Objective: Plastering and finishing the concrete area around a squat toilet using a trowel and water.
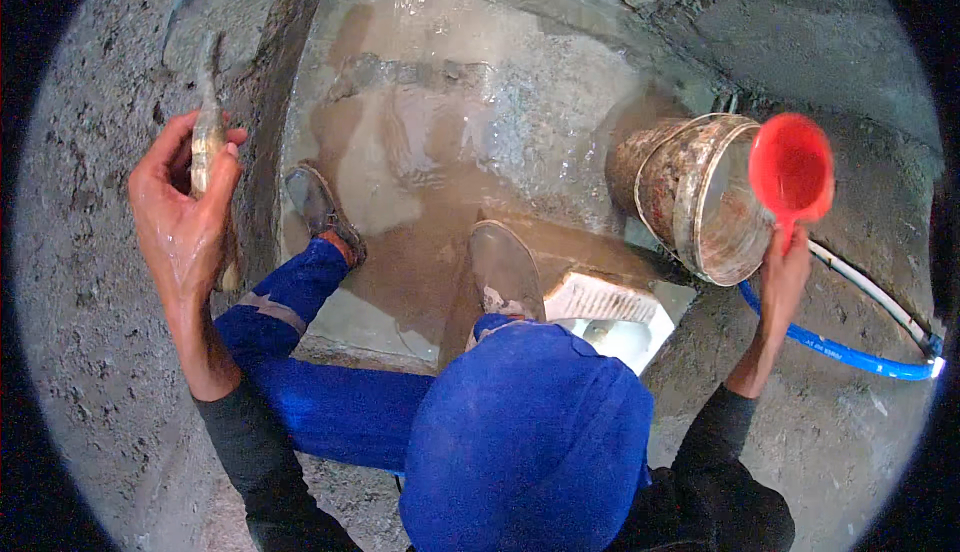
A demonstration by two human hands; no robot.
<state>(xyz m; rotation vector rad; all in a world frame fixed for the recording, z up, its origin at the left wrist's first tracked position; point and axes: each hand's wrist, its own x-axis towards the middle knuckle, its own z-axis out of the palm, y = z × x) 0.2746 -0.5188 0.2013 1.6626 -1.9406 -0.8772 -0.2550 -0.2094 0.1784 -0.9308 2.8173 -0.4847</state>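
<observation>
My left hand [190, 217], wet, is closed round a narrow tool [208, 122] with a worn, pale wooden-looking grip, held up beside the rough grey wall on the left. Its tapered end points away from me; I cannot make out its exact kind. My right hand [785, 277] is closed on the handle of a red plastic dipper [792, 167]. The dipper's bowl hangs beside the mouth of a dirty, mud-caked bucket [680, 187], partly covering its rim. The bucket leans on its side with its opening toward the right, its wire handle lying over it.
Wet cement floor [430, 132] with brown puddles spreads ahead. A white ceramic squat toilet [610, 317] is set near my right shoe [505, 262]. My left shoe [322, 202] stands by the left ledge. A blue pipe [850, 352] and a white pipe [870, 292] lie at the right.
</observation>
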